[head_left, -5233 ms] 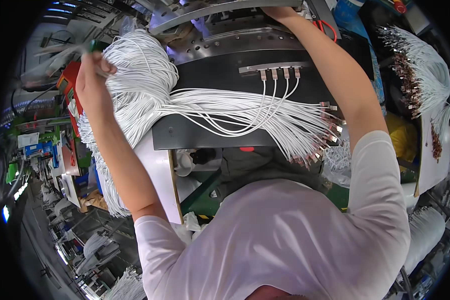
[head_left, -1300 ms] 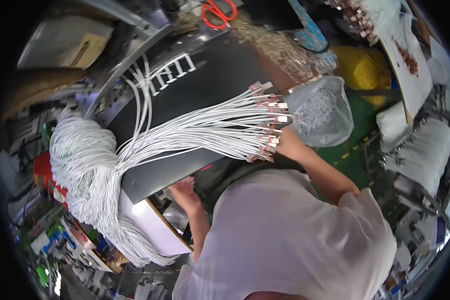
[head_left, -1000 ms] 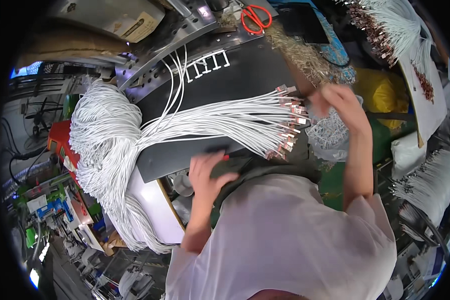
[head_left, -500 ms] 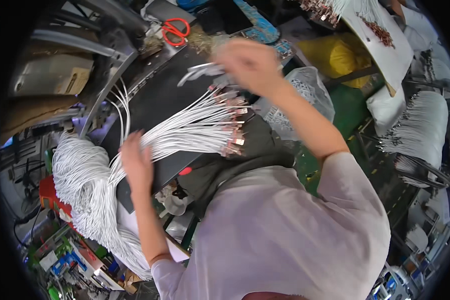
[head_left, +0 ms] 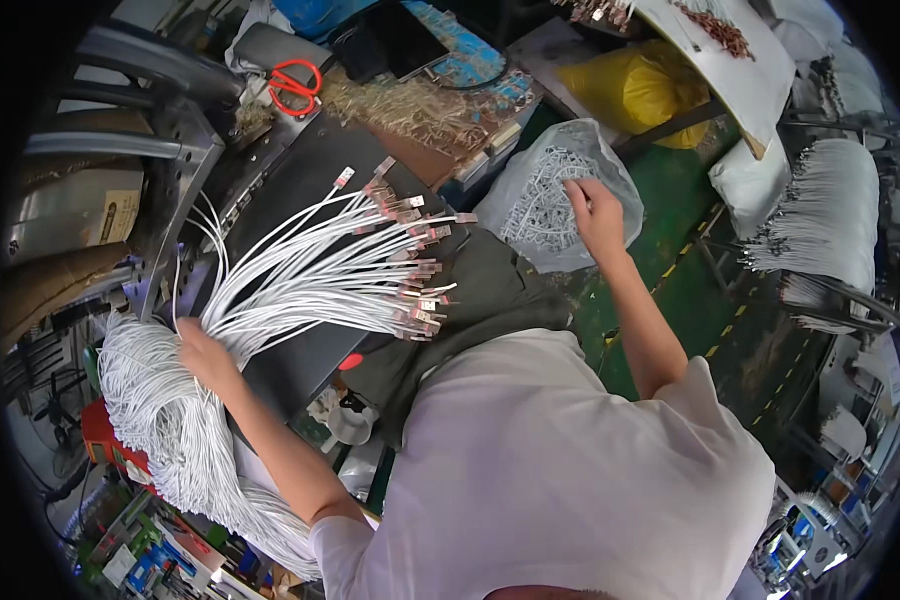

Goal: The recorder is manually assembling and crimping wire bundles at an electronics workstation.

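Cables in thin white sheathing (head_left: 310, 302) fan across a flat black surface (head_left: 310, 165), their long axis running from the near left toward the far right and ending in a spread of silver-and-copper-toned rectangular connectors (head_left: 434, 234). The left hand (head_left: 208, 358) is much the nearer of the two to the cables, touching them at their narrow neck, where the fan meets a thick hanging mass of coiled white cable (head_left: 170, 430) at the left. Its fingers bend over the strands, the palm turned down, though how firmly they close cannot be told. The right hand (head_left: 600, 225) stands well apart, beyond the connector ends and to the right, so that the whole fan lies between the hands. That arm reaches forward from the near right with its elbow bent, the hand over a clear plastic bag (head_left: 622, 185) of small white pieces (head_left: 545, 205); its fingers curl loosely, thumb slightly parted, with nothing visible between them. Whether it touches the bag is unclear. Red-handled scissors (head_left: 295, 88) lie on the far side, past the connectors, well away from both hands.
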Motion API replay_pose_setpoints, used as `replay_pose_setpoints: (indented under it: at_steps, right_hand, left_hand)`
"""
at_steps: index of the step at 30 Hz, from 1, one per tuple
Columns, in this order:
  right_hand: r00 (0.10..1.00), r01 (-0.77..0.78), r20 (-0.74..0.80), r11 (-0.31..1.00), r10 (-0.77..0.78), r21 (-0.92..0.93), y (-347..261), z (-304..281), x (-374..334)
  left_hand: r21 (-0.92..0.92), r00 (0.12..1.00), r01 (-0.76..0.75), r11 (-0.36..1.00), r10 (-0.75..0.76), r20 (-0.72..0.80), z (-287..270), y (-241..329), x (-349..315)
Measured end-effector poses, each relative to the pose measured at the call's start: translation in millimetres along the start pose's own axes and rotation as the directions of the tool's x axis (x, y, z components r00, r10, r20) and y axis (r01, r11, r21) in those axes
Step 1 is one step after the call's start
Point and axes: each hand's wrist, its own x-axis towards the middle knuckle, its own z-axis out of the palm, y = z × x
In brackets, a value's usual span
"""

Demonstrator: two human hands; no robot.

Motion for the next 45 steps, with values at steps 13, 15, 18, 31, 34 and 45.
replay_pose_setpoints:
  at_steps: [13,15,18,31,34,45]
  right_hand:
    - [0.446,0.792,0.396,0.56,-0.803,0.242,-356.9,69.0,3.7]
    - [0.393,0.919,0.084,0.394,-0.916,-0.004,-360.8,67.0,17.2]
    - [0.364,0.927,0.289,0.375,-0.885,-0.019,-344.6,80.9,25.4]
    - [0.387,0.915,0.431,0.398,-0.815,-0.069,-313.0,94.9,54.5]
    - [0.281,0.931,0.447,0.354,-0.849,0.089,-302.2,116.7,47.5]
    - [0.22,0.935,0.518,0.33,-0.827,0.13,-315.5,107.8,34.9]
  left_hand:
    - [-0.354,0.901,-0.294,0.888,0.382,0.208,-19.4,99.2,-37.9]
    - [-0.424,0.948,-0.165,0.89,0.262,0.18,-29.4,84.3,-34.4]
    - [-0.178,0.816,-0.36,0.916,0.402,0.415,-22.7,66.3,-46.6]
    - [-0.213,0.933,-0.15,0.965,0.21,0.294,-8.7,77.6,-40.6]
    - [-0.201,0.89,-0.181,0.963,0.247,0.384,-3.4,75.9,-36.2]
    - [-0.19,0.861,-0.447,0.874,0.478,0.175,-25.6,123.0,-47.9]
